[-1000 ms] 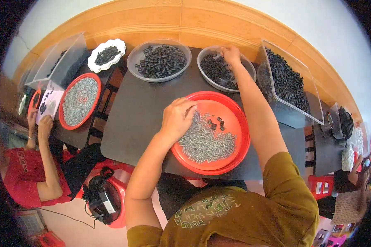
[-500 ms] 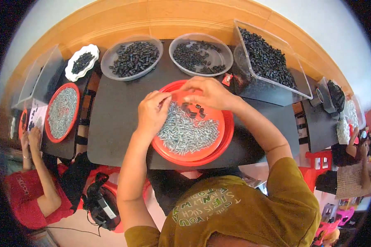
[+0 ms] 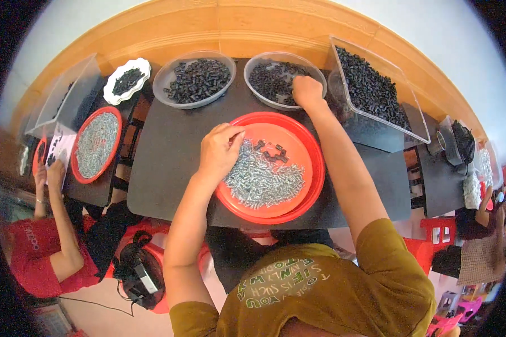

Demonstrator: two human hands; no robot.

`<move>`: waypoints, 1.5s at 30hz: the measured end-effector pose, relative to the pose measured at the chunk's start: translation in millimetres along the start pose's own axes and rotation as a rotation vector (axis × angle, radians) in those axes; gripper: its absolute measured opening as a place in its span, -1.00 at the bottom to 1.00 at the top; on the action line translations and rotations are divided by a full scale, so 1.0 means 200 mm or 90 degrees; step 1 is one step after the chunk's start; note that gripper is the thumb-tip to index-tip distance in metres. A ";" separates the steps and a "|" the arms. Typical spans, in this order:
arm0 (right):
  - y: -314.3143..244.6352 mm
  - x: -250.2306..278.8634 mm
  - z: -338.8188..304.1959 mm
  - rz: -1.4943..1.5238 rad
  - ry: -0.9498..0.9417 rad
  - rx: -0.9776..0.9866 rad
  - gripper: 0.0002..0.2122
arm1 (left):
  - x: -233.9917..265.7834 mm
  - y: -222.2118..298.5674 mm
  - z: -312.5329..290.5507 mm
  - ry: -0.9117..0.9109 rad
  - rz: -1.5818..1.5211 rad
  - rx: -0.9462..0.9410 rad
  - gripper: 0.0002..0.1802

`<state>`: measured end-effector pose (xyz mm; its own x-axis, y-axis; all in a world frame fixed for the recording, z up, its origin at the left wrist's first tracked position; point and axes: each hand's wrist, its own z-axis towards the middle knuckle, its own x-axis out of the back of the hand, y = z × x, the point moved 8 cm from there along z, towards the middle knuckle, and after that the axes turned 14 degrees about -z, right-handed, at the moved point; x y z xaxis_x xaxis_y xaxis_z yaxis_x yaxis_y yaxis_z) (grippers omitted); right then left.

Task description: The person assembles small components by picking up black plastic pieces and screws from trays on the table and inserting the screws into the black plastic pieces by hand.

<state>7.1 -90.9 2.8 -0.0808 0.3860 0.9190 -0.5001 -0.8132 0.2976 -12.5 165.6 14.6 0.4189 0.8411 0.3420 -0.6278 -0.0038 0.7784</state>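
Head view: dark tabletop (image 3: 168, 151) against a wood-trimmed wall, worked from your seat.

- Red round tray (image 3: 312, 185), directly before you; holds a heap of small silver metal pieces (image 3: 261, 182) and a few black parts (image 3: 272, 153) near its far side.
- Your left hand (image 3: 219, 150): over the tray's left edge, fingers drawn together onto the silver heap; whether they pinch a piece cannot be told.
- Your right hand (image 3: 307, 91): reached into the right clear bowl (image 3: 258, 62) of black parts, fingers curled down among them; grip hidden.
- Left clear bowl (image 3: 168, 76), clear bin (image 3: 348, 98) at right: black parts.
- Another person (image 3: 39, 253) in red sits at your left beside a second red tray (image 3: 76, 149).
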 end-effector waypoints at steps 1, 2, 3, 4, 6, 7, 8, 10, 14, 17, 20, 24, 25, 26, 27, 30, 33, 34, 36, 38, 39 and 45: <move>0.01 -0.01 0.01 0.009 0.003 0.000 -0.85 | 0.00 0.00 0.00 0.005 0.008 0.000 -0.90; 0.02 -0.01 0.01 0.017 0.005 0.003 -0.85 | 0.02 0.01 0.00 0.013 0.006 0.005 -0.90; 0.03 -0.03 0.03 0.014 -0.013 -0.012 -0.85 | 0.01 0.01 0.00 0.002 0.014 0.006 -0.90; 0.04 -0.05 0.03 0.007 -0.013 -0.004 -0.85 | 0.01 0.01 0.00 -0.008 0.021 0.008 -0.90; 0.03 -0.02 0.02 0.082 -0.010 0.000 -0.87 | 0.02 -0.01 0.00 -0.006 0.018 0.040 -0.90; 0.03 -0.02 0.01 0.077 -0.011 0.011 -0.87 | 0.01 0.00 -0.01 -0.008 0.019 0.028 -0.90; 0.00 0.02 -0.03 0.109 -0.024 0.064 -0.87 | 0.01 0.01 -0.01 -0.014 0.021 0.017 -0.90; -0.06 0.01 -0.05 0.147 -0.072 0.133 -0.86 | 0.03 -0.01 -0.02 -0.007 0.027 0.012 -0.90; -0.07 -0.02 -0.01 0.113 -0.084 0.145 -0.87 | 0.02 -0.01 0.00 -0.019 0.019 0.020 -0.88; -0.09 -0.02 0.00 0.098 -0.107 0.165 -0.81 | 0.02 -0.01 0.00 -0.011 0.012 0.016 -0.89; -0.05 -0.05 0.03 0.023 -0.142 0.081 -0.81 | 0.01 -0.01 0.00 -0.009 0.009 0.010 -0.89; -0.03 -0.04 0.01 0.028 -0.124 0.083 -0.80 | 0.00 0.00 0.00 -0.015 0.023 0.014 -0.90; -0.02 -0.01 0.00 0.053 -0.111 0.064 -0.77 | -0.01 0.00 0.00 -0.021 0.025 0.012 -0.90; -0.02 0.02 -0.01 0.078 -0.096 0.048 -0.72 | 0.00 0.00 0.00 -0.015 0.024 0.012 -0.90; -0.01 0.05 -0.03 0.083 -0.096 0.045 -0.72 | 0.01 0.00 -0.01 -0.010 0.023 0.012 -0.90; -0.05 0.25 -0.19 0.362 0.040 0.160 -0.75 | 0.00 -0.01 -0.01 -0.023 0.000 0.013 -0.90; -0.13 0.36 -0.44 0.558 -0.055 0.254 -0.78 | -0.01 0.03 -0.01 -0.041 0.002 -0.011 -0.89; -0.15 0.35 -0.49 0.581 -0.058 0.281 -0.79 | -0.01 0.04 -0.01 -0.050 0.001 -0.010 -0.88; -0.18 0.35 -0.57 0.576 -0.070 0.332 -0.82 | -0.04 0.05 0.00 -0.070 0.018 -0.040 -0.88; -0.19 0.35 -0.60 0.555 -0.031 0.342 -0.81 | -0.05 0.07 0.00 -0.084 0.017 -0.073 -0.89; -0.19 0.36 -0.61 0.522 0.009 0.353 -0.79 | -0.06 0.06 0.00 -0.093 0.027 -0.071 -0.89; -0.14 0.37 -0.60 0.622 -0.019 0.282 -0.77 | -0.17 0.14 0.00 -0.145 0.097 -0.109 -0.88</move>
<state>-88.0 13.2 31.8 -0.2521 -0.5230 0.8142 0.1278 -0.8520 -0.5077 -44.8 137.4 25.5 0.4353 0.6951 0.5722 -0.7876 -0.0140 0.6161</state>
